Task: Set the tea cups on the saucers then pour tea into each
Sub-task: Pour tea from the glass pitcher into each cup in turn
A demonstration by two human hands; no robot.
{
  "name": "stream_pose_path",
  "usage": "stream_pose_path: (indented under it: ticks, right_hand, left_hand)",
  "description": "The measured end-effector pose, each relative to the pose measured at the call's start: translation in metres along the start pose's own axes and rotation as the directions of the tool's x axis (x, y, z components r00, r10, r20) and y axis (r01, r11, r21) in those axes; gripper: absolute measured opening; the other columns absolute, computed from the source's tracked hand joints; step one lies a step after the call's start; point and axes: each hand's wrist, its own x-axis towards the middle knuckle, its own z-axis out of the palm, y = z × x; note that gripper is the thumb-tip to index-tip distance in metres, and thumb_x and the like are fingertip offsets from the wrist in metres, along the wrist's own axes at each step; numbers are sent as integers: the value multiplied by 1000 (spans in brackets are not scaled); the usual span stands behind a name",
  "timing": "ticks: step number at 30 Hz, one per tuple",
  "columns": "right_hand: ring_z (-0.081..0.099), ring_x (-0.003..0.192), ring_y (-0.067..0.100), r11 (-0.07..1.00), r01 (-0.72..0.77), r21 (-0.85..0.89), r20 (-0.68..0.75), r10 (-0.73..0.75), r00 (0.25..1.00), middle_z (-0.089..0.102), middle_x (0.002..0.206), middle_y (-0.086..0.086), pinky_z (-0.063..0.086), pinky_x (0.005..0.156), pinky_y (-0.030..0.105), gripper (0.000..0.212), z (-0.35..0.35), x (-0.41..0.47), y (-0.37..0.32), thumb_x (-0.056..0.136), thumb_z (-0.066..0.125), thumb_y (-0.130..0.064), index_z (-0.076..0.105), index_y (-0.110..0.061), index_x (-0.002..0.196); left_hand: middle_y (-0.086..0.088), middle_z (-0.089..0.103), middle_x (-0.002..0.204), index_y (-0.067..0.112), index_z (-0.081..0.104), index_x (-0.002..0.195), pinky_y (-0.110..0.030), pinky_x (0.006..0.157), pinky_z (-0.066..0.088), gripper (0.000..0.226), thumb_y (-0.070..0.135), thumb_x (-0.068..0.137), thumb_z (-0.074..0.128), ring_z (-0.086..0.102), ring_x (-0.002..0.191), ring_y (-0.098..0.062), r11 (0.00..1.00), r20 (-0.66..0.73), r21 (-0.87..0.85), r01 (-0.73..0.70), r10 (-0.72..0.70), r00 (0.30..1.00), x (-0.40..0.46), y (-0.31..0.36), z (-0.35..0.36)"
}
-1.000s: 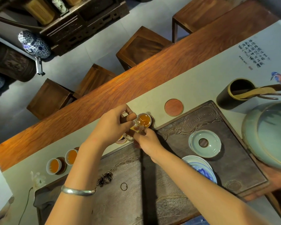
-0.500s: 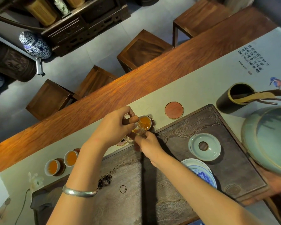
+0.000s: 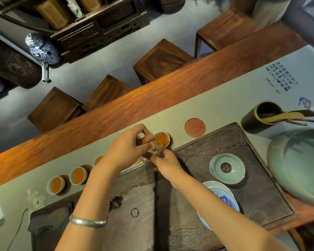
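**Pouring into the right-most cup of the row**

Head view: your left hand (image 3: 127,147) grips a small clear glass pitcher (image 3: 155,148) from above, thumb and fingers pinched around its rim and handle side, tipping it so the spout leans over the tea cup (image 3: 162,139) that sits on its dark saucer (image 3: 170,141). Your right hand (image 3: 168,163) closes in under the pitcher's low side, apparently steadying it so the pour stays narrow. That cup already shows amber tea nearly to the brim, so judge this pour as close to done.

Along the pale runner (image 3: 216,105) on the desk (image 3: 152,98), three more cups stand to your left, each on a saucer: the far-left cup (image 3: 55,184), the second cup (image 3: 78,175), and a third cup (image 3: 98,160) half hidden by your left wrist. All three hold tea. One red coaster (image 3: 194,127) to the right stands bare, with no cup on it.

The carved tea tray (image 3: 234,142) lies just beside the runner, likely placed to catch drips. A celadon lid (image 3: 227,168) rests on it, well apart from the cups.
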Motion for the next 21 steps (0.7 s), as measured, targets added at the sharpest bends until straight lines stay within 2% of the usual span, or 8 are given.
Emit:
stream_pose_path:
  ticks: [3, 6, 9, 12, 13, 15, 18, 21]
  right_hand:
    - [68, 92, 2, 994, 20, -109, -4, -21, 1000, 75, 96, -14, 54, 79, 28, 55, -5, 1, 1, 56, 77, -57, 67, -33, 105]
    - [67, 99, 9, 978, 42, -204, 9, -41, 999, 74, 102, -11, 54, 86, 33, 63, -9, 1, 3, 59, 78, -56, 66, -29, 114]
    - [65, 97, 0, 966, 56, -251, 8, -55, 998, 71, 104, -14, 53, 81, 24, 85, -12, -4, 3, 49, 79, -65, 59, -29, 124]
    - [65, 93, -3, 954, 92, -285, -2, -96, 995, 68, 101, -17, 51, 76, 16, 95, -14, -7, 4, 48, 83, -59, 50, -30, 132]
    - [66, 95, -2, 948, 107, -301, -5, -114, 993, 69, 103, -16, 54, 81, 21, 93, -15, -8, 5, 50, 84, -57, 51, -30, 132]
    - [68, 99, 2, 926, 140, -350, -7, -152, 988, 69, 109, -14, 56, 90, 30, 85, -17, -10, 6, 50, 85, -57, 52, -41, 126]
    - [67, 94, -5, 891, 183, -416, 6, -198, 980, 67, 106, -23, 55, 86, 23, 69, -20, -16, 5, 46, 84, -63, 47, -66, 105]
    - [65, 105, 2, 848, 221, -482, 33, -235, 972, 64, 121, -15, 54, 92, 28, 88, -19, -24, 2, 46, 80, -66, 46, -52, 126]
  left_hand:
    - [-13, 70, 78, 29, 55, 91, -52, 73, 56, 18, 19, 87, 69, 68, 76, -31, 998, 9, -69, 12, -11, 1000, -6, -7, 4]
    - [-14, 67, 78, 28, 54, 95, -51, 72, 54, 17, 20, 87, 68, 64, 74, -33, 997, -18, -81, 5, -7, 1000, -13, -15, 10]
    - [-7, 62, 71, 28, 54, 95, -49, 69, 53, 18, 19, 87, 68, 58, 65, -27, 992, -51, -124, 1, -7, 999, -21, -21, 17]
    - [-6, 62, 73, 29, 53, 93, -49, 73, 55, 16, 21, 89, 65, 62, 73, -32, 976, -67, -216, -1, -14, 998, -31, -27, 23]
    - [-8, 64, 75, 30, 53, 93, -45, 71, 56, 13, 24, 89, 64, 63, 73, -29, 972, -79, -234, 0, -19, 997, -35, -29, 25]
    - [-5, 65, 75, 32, 53, 93, -20, 58, 48, 10, 32, 91, 63, 56, 60, -9, 968, -117, -249, -5, -26, 993, -42, -33, 30]
    - [12, 56, 59, 30, 54, 93, -8, 47, 35, 8, 33, 92, 62, 46, 47, 3, 950, -164, -312, -13, -40, 986, -54, -36, 37]
    - [19, 57, 54, 24, 55, 95, -5, 44, 34, 8, 29, 95, 59, 46, 42, 4, 917, -170, -399, -20, -52, 984, -65, -38, 43]
